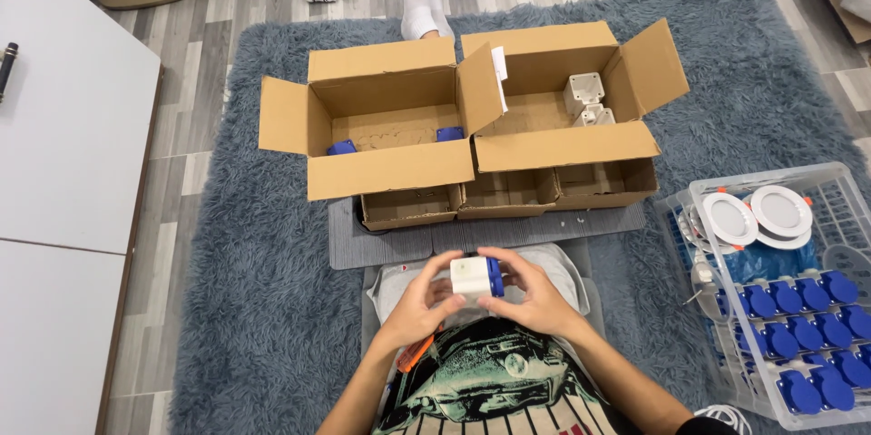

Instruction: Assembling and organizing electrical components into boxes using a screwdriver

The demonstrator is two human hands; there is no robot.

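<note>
**Ana:** Hands first, please. What do they hold?

**Bo:** Both hands hold one small white plastic box with a blue part on its right side (474, 276), above the lap. The left hand (425, 301) has its fingers (443, 264) curled around the left face; the right hand (535, 294) closes its fingers over the blue side and the top. So neither hand is free.

**Ana:** What could go wrong, in your opinion?

**Bo:** I think the blue part may sit crooked, because the right fingers cover it and I cannot tell if it is seated. Also the grip is only by fingertips; if one hand lets go, the box can fall into the shaggy grey-blue rug (272, 308) and small parts hide there.

**Ana:** And around?

**Bo:** The clear plastic crate of blue round pieces (807, 399) stands near the right elbow; a wide move may knock it. The open cardboard boxes (381, 127) are well apart, in front.
</note>
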